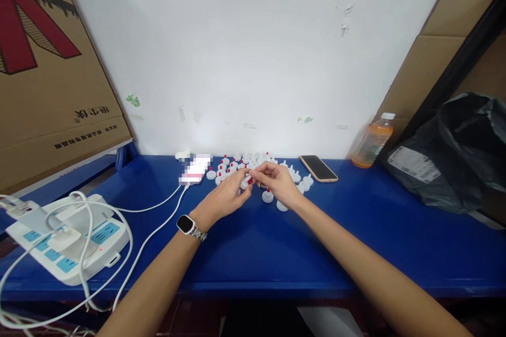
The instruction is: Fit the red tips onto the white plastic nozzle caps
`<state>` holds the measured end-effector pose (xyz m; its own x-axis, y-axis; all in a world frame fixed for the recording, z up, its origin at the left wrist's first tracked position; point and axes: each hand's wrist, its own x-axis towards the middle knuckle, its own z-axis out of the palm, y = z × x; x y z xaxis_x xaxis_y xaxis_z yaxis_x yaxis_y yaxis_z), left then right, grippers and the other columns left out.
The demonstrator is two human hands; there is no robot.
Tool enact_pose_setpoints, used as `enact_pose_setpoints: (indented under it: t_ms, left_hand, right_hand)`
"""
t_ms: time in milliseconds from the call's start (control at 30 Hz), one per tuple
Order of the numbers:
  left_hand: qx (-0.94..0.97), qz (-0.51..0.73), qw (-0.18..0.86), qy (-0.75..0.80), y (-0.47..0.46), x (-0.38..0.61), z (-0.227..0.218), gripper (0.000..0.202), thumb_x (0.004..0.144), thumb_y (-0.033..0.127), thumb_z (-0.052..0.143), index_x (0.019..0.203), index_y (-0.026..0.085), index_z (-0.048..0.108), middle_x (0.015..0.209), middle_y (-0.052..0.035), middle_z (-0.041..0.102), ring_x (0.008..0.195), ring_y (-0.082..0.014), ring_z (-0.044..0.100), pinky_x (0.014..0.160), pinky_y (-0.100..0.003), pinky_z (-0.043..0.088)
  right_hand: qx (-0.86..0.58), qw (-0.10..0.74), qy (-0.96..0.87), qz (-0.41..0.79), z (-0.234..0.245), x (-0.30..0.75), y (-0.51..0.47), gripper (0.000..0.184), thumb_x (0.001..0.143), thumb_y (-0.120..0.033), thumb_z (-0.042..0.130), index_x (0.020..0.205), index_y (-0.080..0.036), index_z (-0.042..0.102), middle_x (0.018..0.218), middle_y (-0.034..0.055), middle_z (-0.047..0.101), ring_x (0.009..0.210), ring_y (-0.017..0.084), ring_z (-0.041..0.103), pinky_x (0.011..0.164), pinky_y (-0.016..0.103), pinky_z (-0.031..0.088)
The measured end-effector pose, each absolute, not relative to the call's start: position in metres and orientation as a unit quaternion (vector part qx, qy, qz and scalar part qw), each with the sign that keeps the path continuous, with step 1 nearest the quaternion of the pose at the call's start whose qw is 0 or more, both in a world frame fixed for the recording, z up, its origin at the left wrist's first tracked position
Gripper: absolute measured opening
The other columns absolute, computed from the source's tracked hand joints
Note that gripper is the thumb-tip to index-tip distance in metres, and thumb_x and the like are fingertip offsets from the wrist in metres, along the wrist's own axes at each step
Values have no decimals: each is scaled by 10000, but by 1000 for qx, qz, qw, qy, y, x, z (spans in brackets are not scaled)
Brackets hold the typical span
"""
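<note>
Over the blue table, my left hand [227, 193] closes its fingers round a white nozzle cap [244, 183] with a small red tip. My right hand [276, 180] meets it there with thumb and fingers pinched together; what lies between them is too small and hidden to make out. Around and behind both hands stand several more white nozzle caps, some with a red tip, like the red-tipped cap [268, 196] just in front. Others have a bare white spout, like the plain cap [307, 179] to the right. My hands hide part of the group.
A lit phone [196, 167] on a charging cable lies left of the caps, a dark phone [318, 168] right. A power strip [75, 263] with looping white cables occupies the table's left. An orange drink bottle [373, 141] and a black plastic bag [446, 152] are at right.
</note>
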<state>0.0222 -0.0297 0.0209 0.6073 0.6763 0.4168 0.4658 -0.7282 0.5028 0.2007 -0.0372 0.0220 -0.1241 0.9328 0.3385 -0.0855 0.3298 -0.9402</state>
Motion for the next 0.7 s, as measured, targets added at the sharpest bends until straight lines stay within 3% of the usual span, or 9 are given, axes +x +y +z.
enact_pose_setpoints:
  t_ms: [133, 367, 700]
  left_hand:
    - [881, 304, 178, 316, -32, 24, 23, 200, 964, 281, 430, 1124, 207, 524, 1095, -88, 646, 957, -223, 636, 807, -333, 490]
    - [876, 300, 175, 335, -28, 24, 13, 461, 983, 391, 440, 1396, 191, 396, 1227, -146, 624, 995, -257, 656, 871, -385, 503]
    - [874, 285, 166, 356, -34, 33, 12, 635, 989, 450, 425, 1536, 219, 200, 1280, -154, 602, 1107, -294, 641, 952, -428, 494]
  right_hand:
    - [-351, 578, -575, 461, 21, 197, -40, 364, 640, -463, 845, 726, -197, 613, 636, -11, 648, 558, 114, 558, 571, 265, 466]
    - [-346, 570, -588, 458, 22, 201, -44, 372, 662, -488, 822, 679, -200, 588, 638, 1, 658, 585, 127, 575, 606, 280, 483]
    - [-335, 547, -624, 447, 23, 209, -44, 351, 719, -451, 785, 692, -197, 544, 631, -15, 621, 593, 128, 595, 600, 270, 474]
